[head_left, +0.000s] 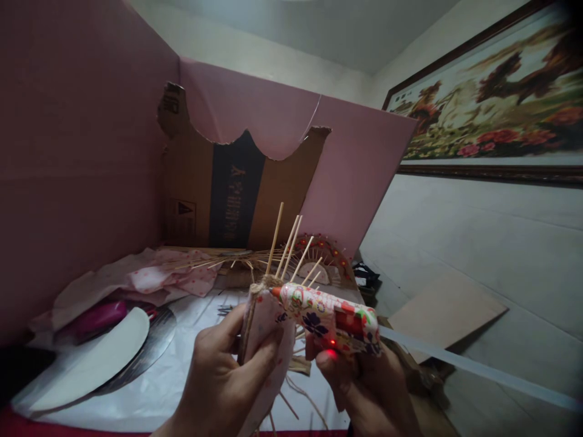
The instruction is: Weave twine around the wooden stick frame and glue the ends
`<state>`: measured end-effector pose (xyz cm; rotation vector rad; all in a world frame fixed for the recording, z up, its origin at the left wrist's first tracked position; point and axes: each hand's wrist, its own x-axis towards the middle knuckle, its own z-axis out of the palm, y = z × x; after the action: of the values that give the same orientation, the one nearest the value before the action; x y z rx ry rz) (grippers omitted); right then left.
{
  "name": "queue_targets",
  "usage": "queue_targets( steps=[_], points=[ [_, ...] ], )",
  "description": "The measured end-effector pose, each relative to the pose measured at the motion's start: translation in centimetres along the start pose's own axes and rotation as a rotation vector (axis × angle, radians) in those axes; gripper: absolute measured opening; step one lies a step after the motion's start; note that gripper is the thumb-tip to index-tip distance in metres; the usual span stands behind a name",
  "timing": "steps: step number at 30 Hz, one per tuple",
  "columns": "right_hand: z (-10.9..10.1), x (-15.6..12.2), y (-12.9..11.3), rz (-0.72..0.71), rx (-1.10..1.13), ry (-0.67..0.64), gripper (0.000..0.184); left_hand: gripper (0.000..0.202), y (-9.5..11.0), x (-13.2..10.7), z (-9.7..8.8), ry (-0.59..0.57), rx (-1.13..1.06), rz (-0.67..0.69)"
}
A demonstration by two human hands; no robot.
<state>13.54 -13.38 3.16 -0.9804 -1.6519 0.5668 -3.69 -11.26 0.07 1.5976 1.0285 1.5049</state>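
Observation:
My left hand (228,364) grips a cloth-covered piece (268,370) with small pink spots, held on edge with twine along its rim. Several thin wooden sticks (276,240) fan up and outward from it. In my right hand (368,388) is a flower-patterned glue gun (314,303) with a lit red light. Its orange nozzle points left at the twine-wrapped rim near the stick bases; whether it touches cannot be made out. A long translucent glue stick (478,367) runs out of its back to the right.
Behind my hands, loose sticks (218,261) and a half-round fan-like piece (314,270) lie near a cut cardboard sheet (191,176). A white half-disc (104,358), a purple object (98,321) and spotted cloth (173,273) are at left. A flat board (449,312) leans right.

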Motion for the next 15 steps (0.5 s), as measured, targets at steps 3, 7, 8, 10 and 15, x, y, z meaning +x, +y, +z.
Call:
queue_targets(
  steps=[3, 7, 8, 10, 15],
  points=[
    [0.03, -0.04, -0.02, 0.007, 0.004, 0.019, 0.031, 0.018, 0.06, 0.08, 0.12, -0.005, -0.008, -0.003],
    [0.07, -0.02, 0.07, -0.003, 0.006, 0.04, 0.03, 0.021, 0.27, 0.07, 0.26, 0.005, -0.027, -0.03],
    [0.08, 0.0, 0.11, -0.006, 0.007, 0.043, 0.029, 0.021, 0.3, 0.05, 0.28, 0.009, -0.03, -0.035],
    [0.08, 0.01, 0.2, -0.009, 0.005, 0.047, 0.029, 0.02, 0.33, 0.02, 0.31, 0.017, -0.027, -0.032],
    [0.06, -0.04, 0.18, -0.004, -0.008, 0.054, 0.03, 0.018, 0.61, 0.01, 0.36, 0.046, -0.013, -0.015]
  ],
)
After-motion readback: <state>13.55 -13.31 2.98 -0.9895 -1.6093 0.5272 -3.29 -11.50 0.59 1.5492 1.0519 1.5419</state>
